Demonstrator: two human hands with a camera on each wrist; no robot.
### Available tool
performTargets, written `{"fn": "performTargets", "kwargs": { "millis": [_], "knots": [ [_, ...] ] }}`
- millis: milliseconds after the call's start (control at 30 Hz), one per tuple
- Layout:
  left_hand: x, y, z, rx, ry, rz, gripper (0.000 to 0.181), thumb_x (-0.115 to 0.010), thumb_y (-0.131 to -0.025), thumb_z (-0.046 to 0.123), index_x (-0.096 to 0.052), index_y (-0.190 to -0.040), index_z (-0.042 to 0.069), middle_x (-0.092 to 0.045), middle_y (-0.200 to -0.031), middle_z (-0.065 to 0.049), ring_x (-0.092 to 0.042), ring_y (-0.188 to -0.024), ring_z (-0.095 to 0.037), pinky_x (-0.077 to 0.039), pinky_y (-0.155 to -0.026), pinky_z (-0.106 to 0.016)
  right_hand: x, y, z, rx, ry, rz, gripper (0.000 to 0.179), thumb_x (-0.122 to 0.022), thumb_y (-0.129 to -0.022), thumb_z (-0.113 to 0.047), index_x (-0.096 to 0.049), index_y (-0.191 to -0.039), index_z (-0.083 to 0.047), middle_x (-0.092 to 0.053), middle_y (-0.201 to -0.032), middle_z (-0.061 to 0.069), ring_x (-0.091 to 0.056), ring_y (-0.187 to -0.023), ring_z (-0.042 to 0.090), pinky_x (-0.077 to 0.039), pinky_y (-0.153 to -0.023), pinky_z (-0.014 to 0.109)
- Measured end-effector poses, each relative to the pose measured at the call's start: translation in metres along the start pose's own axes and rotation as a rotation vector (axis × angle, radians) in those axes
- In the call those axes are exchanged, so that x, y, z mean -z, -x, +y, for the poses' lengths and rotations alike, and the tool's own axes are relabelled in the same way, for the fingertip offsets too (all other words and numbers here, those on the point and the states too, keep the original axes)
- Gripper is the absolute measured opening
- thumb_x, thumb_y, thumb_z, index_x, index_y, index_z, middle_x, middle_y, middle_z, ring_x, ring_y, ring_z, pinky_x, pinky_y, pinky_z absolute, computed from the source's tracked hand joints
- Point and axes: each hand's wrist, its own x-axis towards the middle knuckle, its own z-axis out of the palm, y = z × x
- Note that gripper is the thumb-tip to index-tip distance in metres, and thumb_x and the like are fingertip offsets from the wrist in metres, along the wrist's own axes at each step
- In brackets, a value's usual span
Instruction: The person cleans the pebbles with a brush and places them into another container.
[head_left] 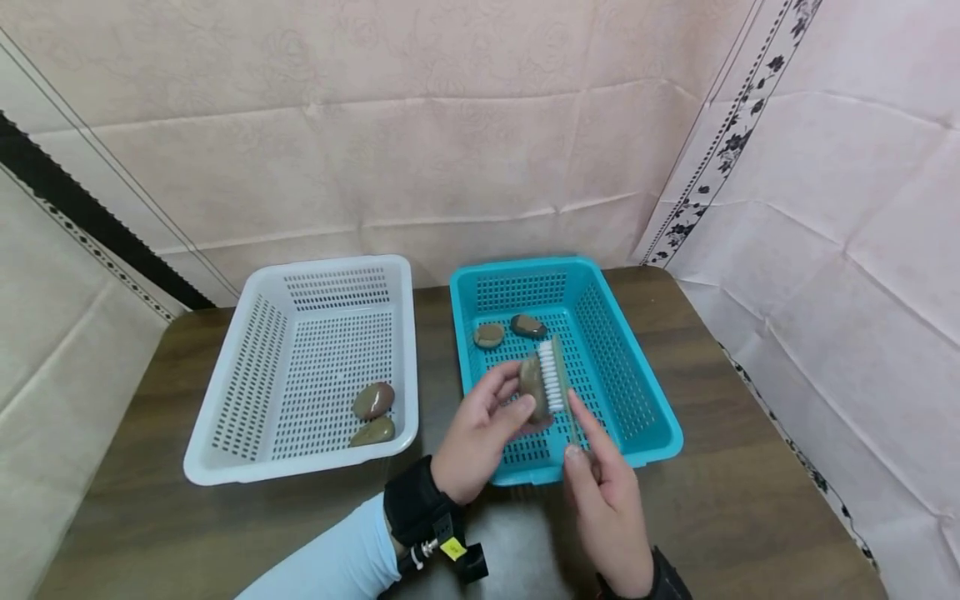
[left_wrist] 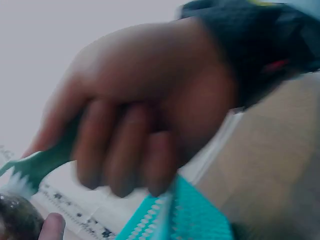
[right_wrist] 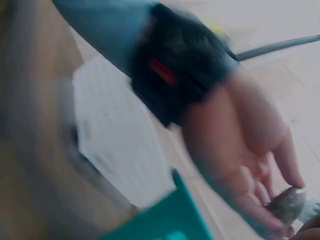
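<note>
My left hand (head_left: 483, 429) holds a greyish-brown stone (head_left: 533, 388) between thumb and fingers above the blue basket. My right hand (head_left: 609, 492) grips the handle of a green scrub brush (head_left: 562, 383), its index finger laid along the back. The white bristles touch or nearly touch the stone's right side. In the left wrist view my right hand (left_wrist: 135, 105) appears blurred, fingers curled round the green brush (left_wrist: 50, 160), with the stone (left_wrist: 20, 217) under the bristles. The right wrist view has my left hand (right_wrist: 245, 145) pinching the stone (right_wrist: 289, 205).
Two stones, one brown (head_left: 489, 335) and one darker (head_left: 528, 326), lie in the blue basket (head_left: 637, 375). At the left stands a white basket (head_left: 225, 400) holding a reddish-brown stone (head_left: 373, 400) and an olive stone (head_left: 372, 432). Both rest on a wooden table (head_left: 735, 450) before cloth-covered walls.
</note>
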Motion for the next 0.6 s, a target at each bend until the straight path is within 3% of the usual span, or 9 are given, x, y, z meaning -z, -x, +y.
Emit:
{"fn": "performTargets", "kwargs": {
  "millis": [167,233,300,467,600],
  "knots": [
    [0.007,-0.007,0.011,-0.047,0.001,0.086,0.051,-0.045,-0.119,0.014,-0.033,-0.166,-0.001,-0.050,-0.162,-0.026,-0.054,-0.145,-0.037,-0.054,-0.114,-0.049,-0.008,0.013,0.006,-0.150,0.030,-0.044,0.053,-0.049,-0.119,-0.015,-0.042,-0.171,-0.023,-0.044,-0.062,0.003,-0.044,-0.046,0.020,-0.041,-0.044,0.032],
    [0.006,-0.006,0.010,-0.052,0.005,0.099,0.050,-0.045,-0.119,0.014,-0.034,-0.166,0.000,-0.051,-0.161,-0.025,-0.054,-0.144,-0.037,-0.054,-0.114,-0.049,-0.009,0.015,0.006,-0.158,0.039,-0.038,0.054,-0.049,-0.119,-0.014,-0.041,-0.171,-0.023,-0.045,-0.062,0.003,-0.044,-0.045,0.020,-0.042,-0.044,0.032],
    [0.003,-0.003,0.006,-0.036,0.009,0.090,0.050,-0.047,-0.119,0.014,-0.036,-0.165,0.001,-0.052,-0.160,-0.024,-0.056,-0.143,-0.036,-0.056,-0.112,-0.049,-0.008,0.013,0.005,-0.130,0.047,-0.020,0.053,-0.049,-0.119,-0.014,-0.042,-0.171,-0.024,-0.045,-0.062,0.002,-0.044,-0.045,0.019,-0.041,-0.043,0.032],
    [-0.012,0.008,-0.009,0.027,0.037,-0.015,0.052,-0.049,-0.117,0.010,-0.034,-0.164,-0.005,-0.050,-0.160,-0.028,-0.059,-0.140,-0.041,-0.058,-0.109,-0.042,0.000,-0.002,-0.001,-0.027,0.009,0.048,0.052,-0.047,-0.119,-0.011,-0.046,-0.169,-0.026,-0.042,-0.060,0.003,-0.041,-0.045,0.020,-0.039,-0.042,0.032],
    [-0.015,0.012,-0.009,0.011,0.025,-0.036,0.051,-0.050,-0.117,0.012,-0.036,-0.164,-0.005,-0.052,-0.159,-0.030,-0.058,-0.141,-0.040,-0.059,-0.107,-0.039,0.003,-0.007,-0.002,-0.008,-0.052,0.052,0.053,-0.046,-0.119,-0.009,-0.045,-0.170,-0.023,-0.041,-0.064,0.005,-0.040,-0.048,0.023,-0.038,-0.044,0.032]
  ]
}}
